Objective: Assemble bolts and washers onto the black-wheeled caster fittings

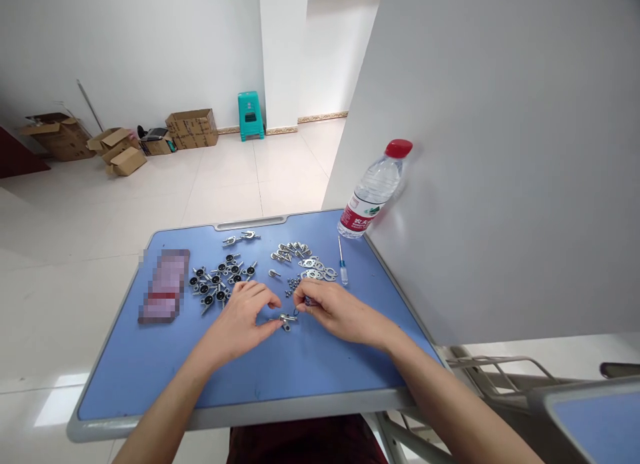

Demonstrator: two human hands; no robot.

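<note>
I'm watching the left hand (244, 317) resting its thumb on a metal part (287, 319) on the blue table (240, 381), fingers curving apart, probably keeping it steady. Right hand (337, 311) is pinching a small dark thing (308, 301) just right of that part; tiny metal bits (291, 287) are sitting just beyond it, likely for easy reach.

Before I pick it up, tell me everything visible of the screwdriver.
The screwdriver has a thin, metallic-looking shaft and a plastic-looking handle, blue toward the shaft and clear at the end. It lies on the blue tabletop, shaft pointing away from the person toward the bottle, handle beside the flat metal plates. The right hand is near but not touching it.
</note>
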